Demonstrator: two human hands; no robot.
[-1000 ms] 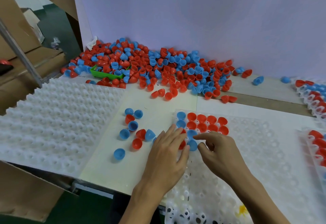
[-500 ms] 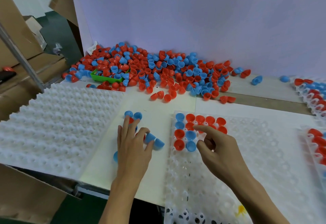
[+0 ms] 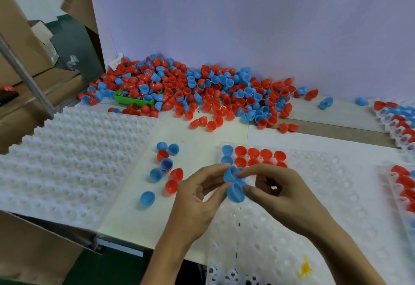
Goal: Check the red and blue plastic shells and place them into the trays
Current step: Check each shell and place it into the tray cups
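Two blue shells (image 3: pixel 233 183): pinched between left hand (image 3: pixel 197 197) and right hand (image 3: pixel 276 192), above near-left part of clear tray (image 3: pixel 325 195). Loose shell heap (image 3: pixel 190 89): counter's far edge.

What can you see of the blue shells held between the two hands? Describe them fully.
The two blue shells are smooth, matte plastic half-domes, joined or nested, one above the other. The left hand and right hand pinch them from either side, raised over the clear tray, near its filled rows.
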